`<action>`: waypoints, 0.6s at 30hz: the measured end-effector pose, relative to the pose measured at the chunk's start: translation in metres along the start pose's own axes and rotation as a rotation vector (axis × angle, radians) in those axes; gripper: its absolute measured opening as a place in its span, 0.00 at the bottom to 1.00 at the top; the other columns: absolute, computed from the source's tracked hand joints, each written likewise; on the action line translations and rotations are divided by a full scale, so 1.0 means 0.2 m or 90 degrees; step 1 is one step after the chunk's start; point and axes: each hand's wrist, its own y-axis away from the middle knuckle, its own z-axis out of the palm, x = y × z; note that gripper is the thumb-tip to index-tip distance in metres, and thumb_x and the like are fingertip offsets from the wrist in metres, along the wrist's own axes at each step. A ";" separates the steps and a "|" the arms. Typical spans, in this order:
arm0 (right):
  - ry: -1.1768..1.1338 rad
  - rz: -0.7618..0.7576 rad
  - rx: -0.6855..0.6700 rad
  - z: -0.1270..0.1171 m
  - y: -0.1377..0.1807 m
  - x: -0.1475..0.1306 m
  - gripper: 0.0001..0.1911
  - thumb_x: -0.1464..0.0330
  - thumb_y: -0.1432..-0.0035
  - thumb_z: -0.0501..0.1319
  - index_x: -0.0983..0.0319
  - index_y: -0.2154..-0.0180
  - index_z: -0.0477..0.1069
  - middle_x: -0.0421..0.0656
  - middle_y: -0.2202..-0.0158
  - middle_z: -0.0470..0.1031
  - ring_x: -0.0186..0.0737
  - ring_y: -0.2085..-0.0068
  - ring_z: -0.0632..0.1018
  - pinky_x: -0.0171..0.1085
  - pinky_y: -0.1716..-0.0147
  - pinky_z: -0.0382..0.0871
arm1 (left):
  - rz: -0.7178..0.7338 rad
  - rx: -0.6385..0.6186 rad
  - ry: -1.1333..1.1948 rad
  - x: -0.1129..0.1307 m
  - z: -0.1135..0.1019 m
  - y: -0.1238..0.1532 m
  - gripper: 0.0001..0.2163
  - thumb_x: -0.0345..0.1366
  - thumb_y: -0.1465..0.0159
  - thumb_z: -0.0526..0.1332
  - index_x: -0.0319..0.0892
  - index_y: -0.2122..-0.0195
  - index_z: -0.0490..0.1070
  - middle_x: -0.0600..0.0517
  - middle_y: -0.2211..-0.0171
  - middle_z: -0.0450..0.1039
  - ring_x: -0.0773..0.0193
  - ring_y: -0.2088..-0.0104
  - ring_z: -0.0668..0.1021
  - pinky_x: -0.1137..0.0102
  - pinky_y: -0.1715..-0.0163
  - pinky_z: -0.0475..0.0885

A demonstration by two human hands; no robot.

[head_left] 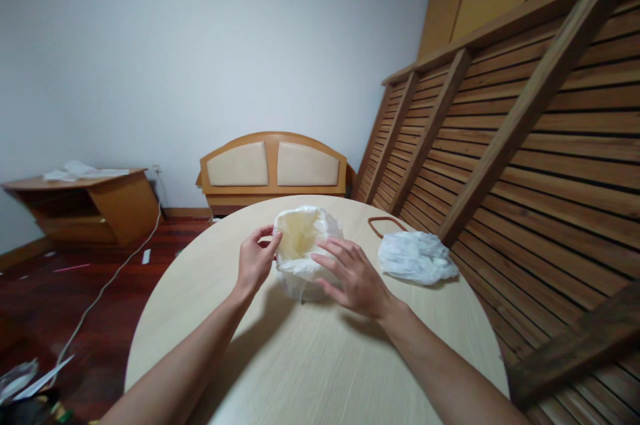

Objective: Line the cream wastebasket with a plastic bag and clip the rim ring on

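A small bin lined with a white plastic bag [299,267] stands upright on the round table, its mouth facing me. The bag is folded outward over the rim, and the inside looks pale yellow. At the rim's left side, my left hand [257,259] pinches the bag's edge between thumb and fingers. My right hand [354,273] is open at the right side, fingers spread over the bag's edge and fingertips touching or very near it. Right of the bin lies a brown rounded ring-shaped frame [374,227], partly under a crumpled heap of white plastic bags [419,257].
The pale round table [300,365] reaches toward a wooden headboard [273,168] by the wall. Wooden slatted panels [550,178] lean close along the right. At left are a low desk [125,211] with white sheets on it and a cable [117,271] across the dark floor.
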 end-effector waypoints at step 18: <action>-0.057 0.147 -0.182 0.04 -0.02 -0.11 0.33 0.52 0.39 0.60 0.65 0.39 0.64 0.56 0.43 0.73 0.55 0.42 0.72 0.52 0.42 0.63 | 0.264 -0.119 -0.192 -0.01 0.10 0.18 0.11 0.42 0.37 0.63 0.42 0.57 0.75 0.49 0.63 0.75 0.66 0.71 0.76 0.74 0.74 0.73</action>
